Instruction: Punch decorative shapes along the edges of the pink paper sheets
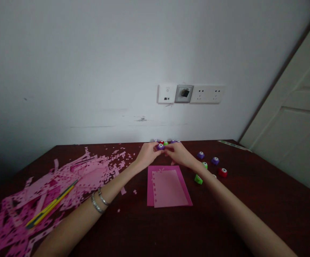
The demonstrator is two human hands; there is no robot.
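Near the back of the table, a small purple paper punch (160,146) with a white round top is pinched between both hands. My left hand (147,155) grips it from the left, fingers closed. From the right, my right hand (180,154) has its fingertips closed on the same punch. Just in front of the hands lies a light pink sheet (169,189) on top of a darker pink sheet (150,185). Punched shapes run along the light sheet's left edge and part of its top edge. The underside of the held punch is hidden.
Punched pink paper strips (90,175) are heaped on the left, with a yellow utility knife (51,206) on them. To the right stand a purple punch (215,160), a red punch (222,172) and a green punch (198,179). Several more line the wall (103,71).
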